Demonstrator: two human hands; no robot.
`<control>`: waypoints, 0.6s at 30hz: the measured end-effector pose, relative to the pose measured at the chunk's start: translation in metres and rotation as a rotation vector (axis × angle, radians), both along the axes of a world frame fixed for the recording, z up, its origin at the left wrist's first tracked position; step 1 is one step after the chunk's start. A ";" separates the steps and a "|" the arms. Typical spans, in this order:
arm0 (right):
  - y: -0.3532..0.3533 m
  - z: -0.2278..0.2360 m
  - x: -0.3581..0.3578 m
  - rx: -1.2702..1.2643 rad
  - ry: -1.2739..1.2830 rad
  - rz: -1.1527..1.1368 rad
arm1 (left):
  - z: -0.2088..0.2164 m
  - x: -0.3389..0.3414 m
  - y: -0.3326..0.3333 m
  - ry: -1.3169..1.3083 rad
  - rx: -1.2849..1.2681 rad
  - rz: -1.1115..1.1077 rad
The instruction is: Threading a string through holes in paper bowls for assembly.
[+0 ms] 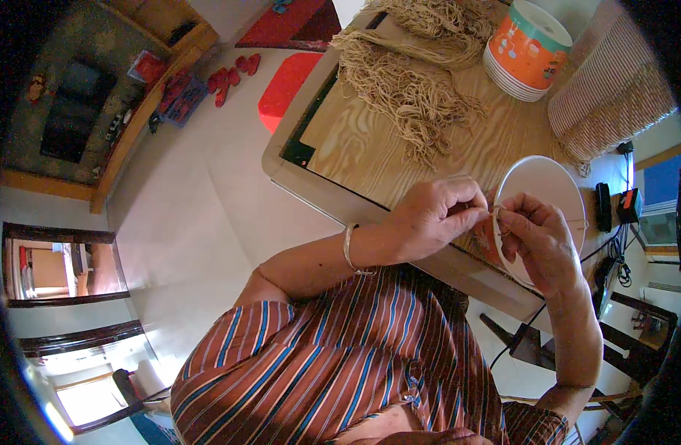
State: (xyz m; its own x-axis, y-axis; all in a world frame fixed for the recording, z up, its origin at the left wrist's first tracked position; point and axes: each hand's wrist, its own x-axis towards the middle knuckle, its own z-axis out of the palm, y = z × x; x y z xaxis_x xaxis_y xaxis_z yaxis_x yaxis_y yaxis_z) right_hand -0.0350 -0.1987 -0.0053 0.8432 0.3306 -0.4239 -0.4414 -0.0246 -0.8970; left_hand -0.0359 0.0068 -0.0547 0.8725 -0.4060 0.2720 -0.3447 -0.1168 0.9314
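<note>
My left hand (438, 215), with a bangle at its wrist, is closed in a pinch at the table's near edge. Its fingertips almost meet those of my right hand (537, 236), which is also pinched. Between them is a short bit of beige yarn (495, 211), mostly covered by the fingers. Right behind the right hand stands a white paper tub (544, 178), its open mouth toward me and orange on its outside. A thin strand shows at the tub's right inner side. Loose beige yarn (407, 89) lies tangled in heaps beyond my left hand.
On the wood-grain table (355, 152), a stack of orange and green paper tubs (526, 55) stands at the far right. Beside it is a striped, corded beige bundle (611, 93). Black cables (619, 259) hang at the right edge. A red stool (287, 85) stands beyond the table's left side.
</note>
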 end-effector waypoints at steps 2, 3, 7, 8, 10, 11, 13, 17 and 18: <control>0.000 0.000 0.000 0.007 0.008 -0.005 | 0.001 0.000 0.003 0.031 0.007 -0.022; 0.000 0.001 0.000 0.002 0.005 0.000 | 0.003 0.000 0.003 0.030 0.013 -0.019; 0.001 0.002 -0.001 -0.028 -0.008 0.004 | 0.008 -0.001 0.002 0.038 0.048 0.003; 0.001 0.001 -0.001 -0.028 -0.007 0.005 | 0.009 -0.001 0.002 0.039 0.048 0.004; 0.002 0.001 -0.001 -0.048 -0.022 -0.013 | 0.010 -0.001 0.000 -0.020 0.043 0.042; 0.002 0.001 -0.001 -0.048 -0.022 -0.014 | 0.010 0.000 0.000 -0.020 0.042 0.042; 0.002 0.001 -0.001 -0.055 -0.063 -0.003 | 0.009 0.003 0.000 0.026 -0.011 0.023; 0.001 0.000 -0.002 -0.067 -0.082 -0.001 | 0.010 0.005 0.002 0.006 -0.062 -0.011; 0.001 0.000 -0.003 -0.068 -0.082 -0.007 | 0.012 0.005 0.001 0.026 -0.074 -0.020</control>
State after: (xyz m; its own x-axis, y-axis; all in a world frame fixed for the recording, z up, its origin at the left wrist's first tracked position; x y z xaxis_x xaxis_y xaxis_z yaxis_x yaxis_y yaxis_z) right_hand -0.0377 -0.1973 -0.0052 0.8782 0.2976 -0.3744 -0.3668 -0.0833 -0.9266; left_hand -0.0308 0.0081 -0.0429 0.8715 -0.4030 0.2794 -0.3221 -0.0409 0.9458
